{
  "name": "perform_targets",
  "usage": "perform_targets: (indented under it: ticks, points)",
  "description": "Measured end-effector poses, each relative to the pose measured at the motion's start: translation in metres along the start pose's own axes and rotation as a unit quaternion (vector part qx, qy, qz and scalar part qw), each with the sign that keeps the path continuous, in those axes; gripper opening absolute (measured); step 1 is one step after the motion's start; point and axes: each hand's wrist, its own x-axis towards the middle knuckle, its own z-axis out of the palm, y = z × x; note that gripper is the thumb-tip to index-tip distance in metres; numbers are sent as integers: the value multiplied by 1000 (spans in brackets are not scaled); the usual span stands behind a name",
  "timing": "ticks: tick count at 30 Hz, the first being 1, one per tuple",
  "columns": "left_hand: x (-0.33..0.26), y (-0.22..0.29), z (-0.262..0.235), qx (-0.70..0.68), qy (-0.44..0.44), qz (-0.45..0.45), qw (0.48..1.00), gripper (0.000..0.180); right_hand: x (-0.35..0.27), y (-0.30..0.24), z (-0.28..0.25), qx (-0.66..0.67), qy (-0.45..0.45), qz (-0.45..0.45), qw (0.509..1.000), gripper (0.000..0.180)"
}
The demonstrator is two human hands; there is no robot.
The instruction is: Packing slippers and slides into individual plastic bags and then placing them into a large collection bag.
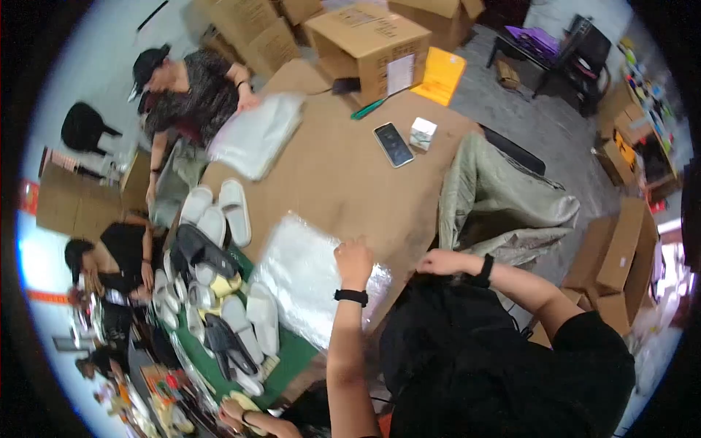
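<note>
Hands at a stack of clear plastic bags

The clear bags [307, 277] lie at the brown table's [343, 168] near edge; the left hand [353, 263] rests curled on their top corner, seemingly pinning it, the right hand [438, 261] bunched beside them, grip unclear. Slippers [219, 212] sit further left.

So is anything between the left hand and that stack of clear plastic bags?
Nothing visible. The left hand already rests on the near edge of the stack of clear plastic bags on the brown table. The right hand is off the stack, beside it.
</note>
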Motion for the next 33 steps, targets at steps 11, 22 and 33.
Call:
perform_targets:
  ticks: [11, 22, 33]
  points:
    - [-172, -19, 36, -37, -154, -355, 921, 31, -15, 159, -25, -530, -153, 217, 806, 23]
    - [-205, 0, 51, 25, 170, -354, 919, 35, 46, -4, 27, -347, -3, -213, 913, 21]
    - [-242, -49, 28, -45, 123, -456, 880, 29, 87, -97, 115, -327, -76, -314, 888, 20]
